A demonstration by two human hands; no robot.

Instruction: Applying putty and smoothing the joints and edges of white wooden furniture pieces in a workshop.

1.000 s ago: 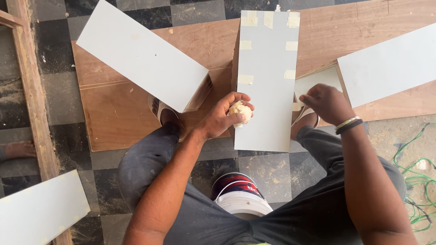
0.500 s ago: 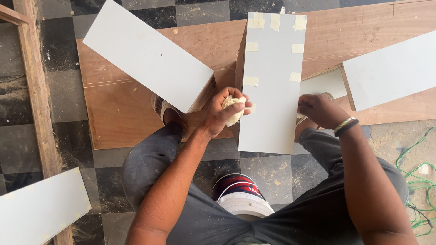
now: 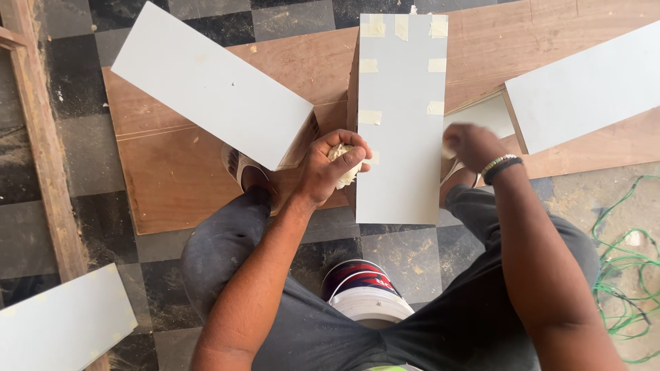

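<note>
The tall grey panel [image 3: 401, 117], dotted with tape strips, stands in front of the knees, its long axis running away from the person. The left hand [image 3: 330, 168] is clenched around a pale rag [image 3: 346, 163] against its left edge; the right hand [image 3: 471, 144], blurred, touches the right edge, grip unclear.

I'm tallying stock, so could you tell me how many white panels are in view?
5: taped panel in the centre, upper left, right, partly hidden one beside it, and bottom left.

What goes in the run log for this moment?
left hand: grips cloth wad | right hand: blurred, at white panel edge | panel: taped
</note>
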